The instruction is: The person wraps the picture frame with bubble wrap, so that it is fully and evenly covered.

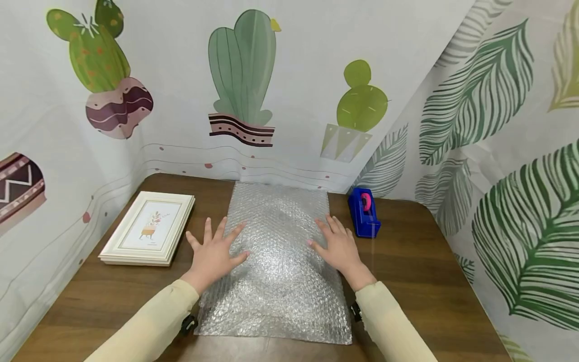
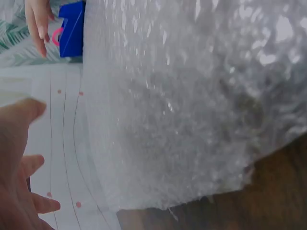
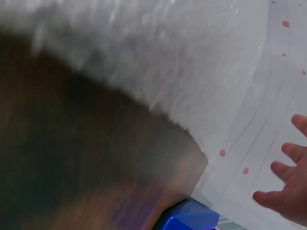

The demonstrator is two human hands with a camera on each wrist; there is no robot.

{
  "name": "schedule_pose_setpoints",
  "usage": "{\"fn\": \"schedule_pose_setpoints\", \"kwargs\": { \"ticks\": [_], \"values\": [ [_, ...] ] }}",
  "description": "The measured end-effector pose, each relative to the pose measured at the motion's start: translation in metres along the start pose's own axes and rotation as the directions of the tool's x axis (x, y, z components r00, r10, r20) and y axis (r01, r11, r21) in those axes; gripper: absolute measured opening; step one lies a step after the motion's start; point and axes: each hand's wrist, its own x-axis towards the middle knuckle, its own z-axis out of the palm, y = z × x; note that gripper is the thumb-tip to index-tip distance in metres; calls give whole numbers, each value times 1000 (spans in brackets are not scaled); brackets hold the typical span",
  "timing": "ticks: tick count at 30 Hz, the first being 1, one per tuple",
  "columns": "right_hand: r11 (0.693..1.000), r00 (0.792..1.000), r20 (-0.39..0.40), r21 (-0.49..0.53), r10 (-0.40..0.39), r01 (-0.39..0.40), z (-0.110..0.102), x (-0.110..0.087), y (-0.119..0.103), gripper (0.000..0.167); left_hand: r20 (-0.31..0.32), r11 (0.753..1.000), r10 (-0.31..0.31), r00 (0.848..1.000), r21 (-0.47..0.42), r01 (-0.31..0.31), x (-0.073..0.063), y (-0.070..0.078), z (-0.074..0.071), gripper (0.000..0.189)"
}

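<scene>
A sheet of clear bubble wrap [image 1: 276, 281] lies flat down the middle of the wooden table, reaching its back edge. Over its left border my left hand [image 1: 213, 254] is spread with fingers apart, holding nothing. My right hand [image 1: 339, 246] is likewise spread over the right border, also holding nothing. In the wrist views the left hand [image 2: 19, 167] and the right hand [image 3: 288, 182] show fingers extended above the bubble wrap [image 2: 168, 110]. Whether either palm touches the sheet, I cannot tell.
A white picture frame [image 1: 147, 229] with a plant print lies on the left of the table [image 1: 434, 291]. On the right, near the back, stands a blue tape dispenser [image 1: 364, 213] with a pink core. Printed cloth [image 1: 298, 75] hangs behind the table.
</scene>
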Motion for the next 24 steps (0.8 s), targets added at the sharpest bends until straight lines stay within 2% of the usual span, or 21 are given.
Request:
{"fn": "schedule_pose_setpoints", "kwargs": {
  "ticks": [4,7,11,16,24],
  "values": [
    [997,996,-53,5,-72,72,1,5,6,63,-6,1000,2,1000,-5,-2,-6,4,1,71],
    [995,994,-47,13,-95,95,4,9,9,61,-1,1000,10,1000,-14,-10,-11,5,4,68],
    [995,995,-4,24,-97,97,10,16,14,62,29,999,17,999,-51,-16,-19,8,9,66],
    [994,993,47,24,-109,108,20,25,22,63,99,992,13,995,-126,0,-30,14,19,69],
    [989,967,212,5,-142,144,30,41,27,68,204,968,34,978,-251,19,-41,26,29,78]
  ]
}}
